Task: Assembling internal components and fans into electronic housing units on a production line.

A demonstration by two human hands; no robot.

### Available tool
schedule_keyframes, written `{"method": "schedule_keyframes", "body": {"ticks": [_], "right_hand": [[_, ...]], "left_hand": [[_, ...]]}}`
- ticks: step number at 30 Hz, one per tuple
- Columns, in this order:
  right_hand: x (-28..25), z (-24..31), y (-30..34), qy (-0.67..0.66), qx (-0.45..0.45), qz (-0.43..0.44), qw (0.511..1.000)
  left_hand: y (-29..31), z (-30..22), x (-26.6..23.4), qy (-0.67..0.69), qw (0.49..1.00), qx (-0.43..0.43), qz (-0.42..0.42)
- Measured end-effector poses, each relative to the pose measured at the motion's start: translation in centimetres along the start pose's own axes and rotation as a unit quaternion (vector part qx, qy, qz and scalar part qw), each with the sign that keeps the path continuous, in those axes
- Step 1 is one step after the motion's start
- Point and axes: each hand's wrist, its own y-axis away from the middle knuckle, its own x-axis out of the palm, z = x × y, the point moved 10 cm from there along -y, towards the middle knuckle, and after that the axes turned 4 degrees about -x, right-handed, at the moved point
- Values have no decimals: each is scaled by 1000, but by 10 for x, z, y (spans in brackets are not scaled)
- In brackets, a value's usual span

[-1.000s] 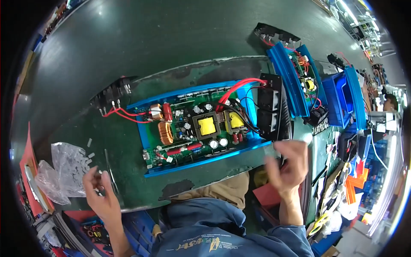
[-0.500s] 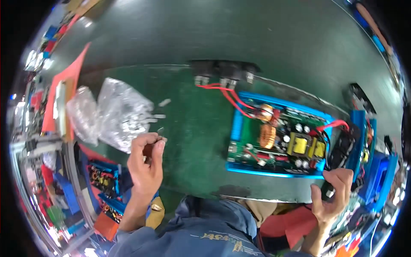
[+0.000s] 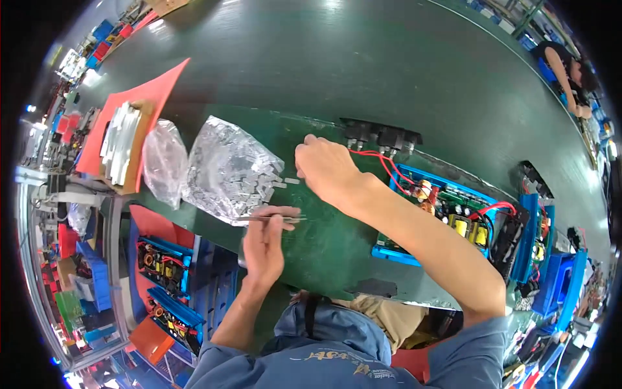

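Note:
My left hand (image 3: 264, 249) is closed around a slim pair of metal tweezers (image 3: 295, 218), lying level across the fingers beside the bag. Reaching across the bench, my right hand (image 3: 326, 170) is curled, knuckles up; its fingertips and anything in them are hidden. Just left of it are small grey-white rectangular pieces (image 3: 291, 181), several spilling from a clear plastic bag (image 3: 227, 170). My right forearm passes over an open blue-cased circuit unit (image 3: 396, 254) with copper coils and yellow transformers. Red wires join the unit to a black socket panel (image 3: 382, 134) behind it.
A second clear bag (image 3: 164, 162) and a red sheet (image 3: 167, 84) with a stack of white strips lie left. More blue-cased units (image 3: 165, 266) sit below left and others (image 3: 530, 240) at right. Far right, another person (image 3: 564, 71) leans at the bench.
My right hand has swung from the blue unit's near right corner leftward to beside the loose pieces. My left hand has shifted slightly right, and the tweezers now show clearly. The view has shifted.

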Motion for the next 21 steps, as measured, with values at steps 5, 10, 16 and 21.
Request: {"method": "schedule_keyframes", "body": {"ticks": [5, 10, 16, 21], "right_hand": [[-17, 34, 46, 72, -43, -48, 995], [-97, 23, 151, -244, 7, -242, 939], [-64, -22, 271, -414, 258, -265, 832], [-45, -29, 320, -463, 324, -275, 777]], "left_hand": [[-2, -13, -11, 13, 1000, -7, -18], [0, -28, 13, 81, 994, -57, 49], [17, -50, 111, 225, 935, -125, 242], [30, -64, 154, 207, 924, -121, 298]]}}
